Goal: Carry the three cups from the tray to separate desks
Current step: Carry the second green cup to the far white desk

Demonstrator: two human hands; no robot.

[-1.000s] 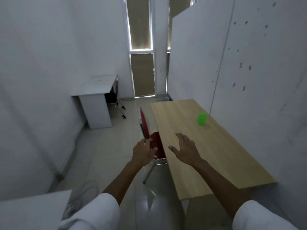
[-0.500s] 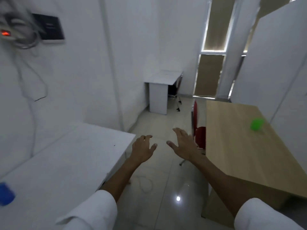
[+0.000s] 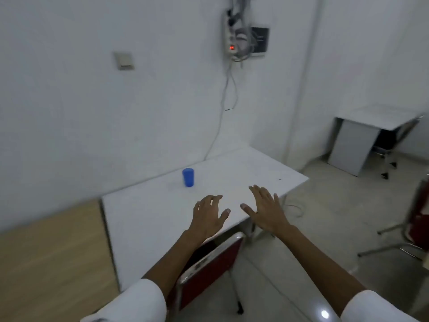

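A blue cup (image 3: 188,177) stands upright on a white desk (image 3: 148,219) against the wall. My left hand (image 3: 209,216) hovers over the desk's front part, fingers spread and holding nothing, a short way to the right of and nearer than the cup. My right hand (image 3: 265,209) is beside it over the desk's front edge, also spread and bare. No tray and no other cup shows in this view.
A red chair (image 3: 209,270) is tucked at the white desk under my arms. A wooden desk (image 3: 51,263) adjoins on the left. A small white desk (image 3: 376,118) stands at the far right, another red chair (image 3: 417,219) at the right edge. Cables hang from a wall box (image 3: 239,46).
My view has swung left, away from the wooden desk with the green cup, onto the white desk with the blue cup. Both hands stay spread and bare in front of me.
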